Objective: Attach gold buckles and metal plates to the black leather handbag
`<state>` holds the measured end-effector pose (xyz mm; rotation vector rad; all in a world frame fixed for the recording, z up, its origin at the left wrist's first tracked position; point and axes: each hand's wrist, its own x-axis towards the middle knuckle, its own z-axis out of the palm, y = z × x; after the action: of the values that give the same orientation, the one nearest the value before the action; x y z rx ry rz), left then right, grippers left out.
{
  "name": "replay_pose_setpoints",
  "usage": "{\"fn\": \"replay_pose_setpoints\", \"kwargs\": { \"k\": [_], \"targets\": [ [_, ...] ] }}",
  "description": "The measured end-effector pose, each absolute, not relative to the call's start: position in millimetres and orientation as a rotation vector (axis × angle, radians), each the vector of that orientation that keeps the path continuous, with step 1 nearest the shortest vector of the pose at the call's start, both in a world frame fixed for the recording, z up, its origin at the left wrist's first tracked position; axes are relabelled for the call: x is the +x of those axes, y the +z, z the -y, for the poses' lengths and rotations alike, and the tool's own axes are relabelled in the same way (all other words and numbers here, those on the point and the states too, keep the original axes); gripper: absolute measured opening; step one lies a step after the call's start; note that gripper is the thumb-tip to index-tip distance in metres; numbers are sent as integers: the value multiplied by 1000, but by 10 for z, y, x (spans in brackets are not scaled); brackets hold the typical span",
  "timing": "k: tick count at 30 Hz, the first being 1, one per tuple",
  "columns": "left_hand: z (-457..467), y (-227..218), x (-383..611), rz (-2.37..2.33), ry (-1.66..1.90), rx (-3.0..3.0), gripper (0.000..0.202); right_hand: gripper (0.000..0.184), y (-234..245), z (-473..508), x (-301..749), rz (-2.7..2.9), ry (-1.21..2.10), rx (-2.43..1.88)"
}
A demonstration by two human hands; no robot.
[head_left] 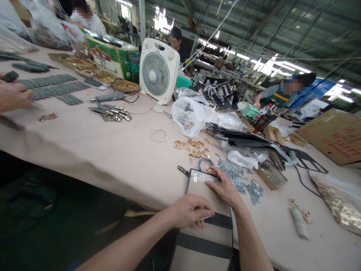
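A long beige panel with dark edging and dark crossbands (205, 244) runs from the table edge down towards me; it looks like a bag piece. Its far end carries a small metal plate with slots (195, 177). My left hand (193, 211) is over the panel's middle, fingers curled round a thin pale object I cannot make out. At the panel's far right, my right hand (224, 188) rests with thumb and fingers apart. A small gold fitting (208, 168) lies by its fingertips, beside a dark tape roll (203, 163). A dark strap end with metal hardware (183, 170) touches the upper left corner.
Gold buckles (197, 147) and grey metal plates (234, 175) are scattered beyond my hands. Further back stand a box fan (159, 71) and a clear plastic bag (188, 116). A white tape ring (159, 134) lies left. Another person's hand (14, 94) works at far left.
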<state>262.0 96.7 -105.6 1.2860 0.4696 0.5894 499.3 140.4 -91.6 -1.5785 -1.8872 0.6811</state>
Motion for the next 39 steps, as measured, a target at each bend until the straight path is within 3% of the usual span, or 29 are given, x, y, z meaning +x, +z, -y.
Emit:
{"fn": "replay_pose_setpoints", "kwargs": {
  "k": [4,11,15,17,22,28,31,35,39],
  "targets": [
    [-967,-1079,2640,-480,578,1174,42,35,-958,-1439,4991,1896,620,-1578],
    [-975,-1142,2666,-536,566,1159,51,29,-1079,-1437,4799,1613,442,-1650],
    [-1019,-1150,2637,-522,535,1275,91,32,-958,-1293,4799,1490,409,-1623],
    [-1040,-1136,2617,-519,518,1313,99,32,-827,-1112,4809,1440,419,-1591],
    [-1056,-1110,2593,-498,467,1399,94,23,-544,-548,4727,1764,686,-1520],
    [-1054,-1091,2591,-493,444,1536,84,20,-606,-322,4588,2026,694,-1478],
    [-1039,-1050,2575,-511,437,1574,71,18,-648,-321,4569,2026,678,-1498],
    [-996,-987,2543,-570,465,1528,37,15,-654,-291,4548,1956,664,-1528],
    [-967,-917,2496,-695,414,1481,32,17,-652,-256,4542,1898,702,-1537]
  ]
}}
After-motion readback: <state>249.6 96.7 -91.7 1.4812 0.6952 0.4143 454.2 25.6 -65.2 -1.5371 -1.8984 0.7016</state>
